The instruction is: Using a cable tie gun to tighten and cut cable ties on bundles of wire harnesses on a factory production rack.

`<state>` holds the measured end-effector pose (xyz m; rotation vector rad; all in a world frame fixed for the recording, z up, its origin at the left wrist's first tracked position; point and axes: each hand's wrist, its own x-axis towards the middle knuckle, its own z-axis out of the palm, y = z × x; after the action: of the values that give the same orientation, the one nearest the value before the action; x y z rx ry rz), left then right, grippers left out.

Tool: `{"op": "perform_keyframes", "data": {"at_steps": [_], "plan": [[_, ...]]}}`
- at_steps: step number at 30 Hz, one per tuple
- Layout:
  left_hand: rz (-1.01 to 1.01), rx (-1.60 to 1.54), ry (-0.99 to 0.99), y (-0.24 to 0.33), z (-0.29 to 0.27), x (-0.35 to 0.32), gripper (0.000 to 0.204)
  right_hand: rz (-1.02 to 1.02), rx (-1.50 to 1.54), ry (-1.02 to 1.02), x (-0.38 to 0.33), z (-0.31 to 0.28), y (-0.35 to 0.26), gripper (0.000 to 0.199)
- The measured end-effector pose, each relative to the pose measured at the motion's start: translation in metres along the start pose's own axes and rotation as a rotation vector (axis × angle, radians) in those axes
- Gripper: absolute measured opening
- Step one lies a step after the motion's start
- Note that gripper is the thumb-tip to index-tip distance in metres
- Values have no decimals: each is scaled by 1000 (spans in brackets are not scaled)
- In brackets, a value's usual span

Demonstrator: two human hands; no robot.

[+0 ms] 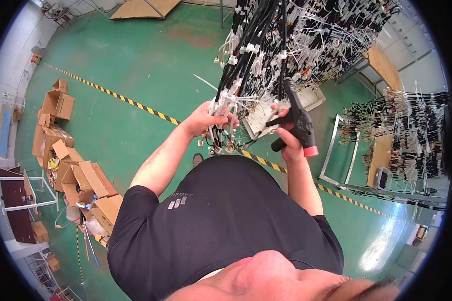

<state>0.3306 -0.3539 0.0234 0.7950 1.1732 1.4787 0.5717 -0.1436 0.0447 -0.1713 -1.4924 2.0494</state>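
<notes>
A thick bundle of black cables (248,60) with white connectors hangs in front of me. My left hand (207,120) is closed round its lower end, where white connectors and loose wire ends stick out past the fingers. In my right hand (289,143) is a black cable tie gun (301,123) with a red end cap. Its nose points up and away, beside the hanging cables. The right fingers wrap its handle and trigger, partly hidden by the tool body.
Behind the cables is a white tray (314,99). More cable harnesses (402,130) hang at the right, near a metal frame (330,150). Open cardboard boxes (88,178) line the left. Yellow-black tape (130,101) crosses the green floor (150,55).
</notes>
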Motion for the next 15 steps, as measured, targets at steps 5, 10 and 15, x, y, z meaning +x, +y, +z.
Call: {"op": "perform_keyframes", "data": {"at_steps": [5,10,15], "plan": [[86,76,222,3,7,6,27,77,172,-17,-3,-19,-32,54],[-15,139,180,-16,25,20,38,183,233,-92,-1,23,-15,52],[-7,61,72,-17,35,30,52,182,279,-102,7,41,12,47]]}}
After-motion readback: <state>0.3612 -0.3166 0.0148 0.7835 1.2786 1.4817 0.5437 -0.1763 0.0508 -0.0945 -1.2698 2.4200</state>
